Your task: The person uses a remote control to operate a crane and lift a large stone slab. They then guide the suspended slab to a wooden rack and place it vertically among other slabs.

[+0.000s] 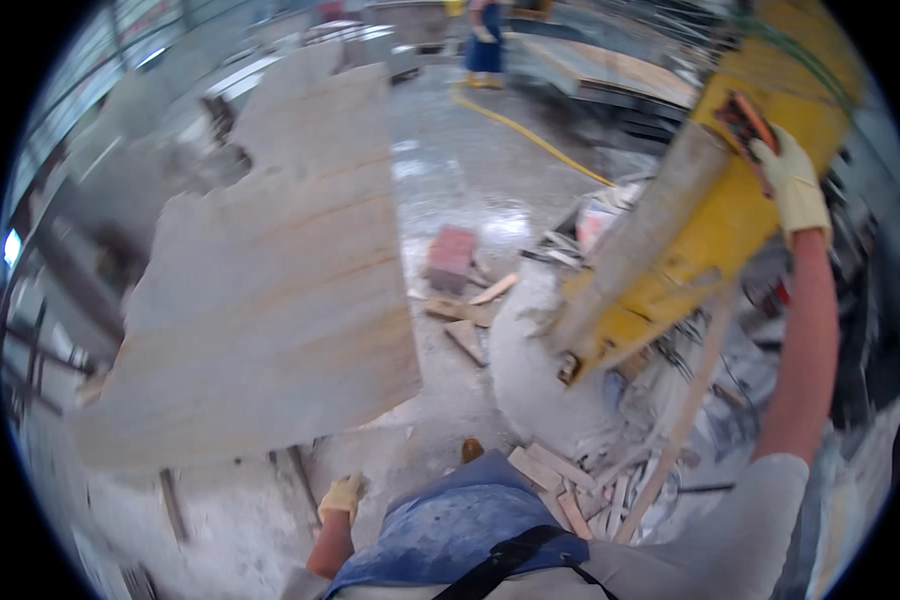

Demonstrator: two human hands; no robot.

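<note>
Over at the right, my right hand [798, 185], in a pale work glove, is raised at the end of my outstretched arm. It is closed on an orange-and-dark handheld object [748, 122], too blurred to name exactly, in front of a yellow metal beam [715, 225] with a grey tube along its side. My left hand [342, 497], also gloved, hangs low beside my blue apron [460, 520]; its fingers are too blurred to make out. Just beyond it is the near edge of a large pale stone slab [280, 280] with brownish streaks, and the hand appears apart from it.
Wood offcuts [465, 310] and a reddish block [452, 258] lie on the wet floor ahead. Scraps and rubble [570, 490] are heaped by my right side, with a long wooden strip [685, 420] leaning there. A yellow hose [530, 135] runs toward another person [485, 45] far off.
</note>
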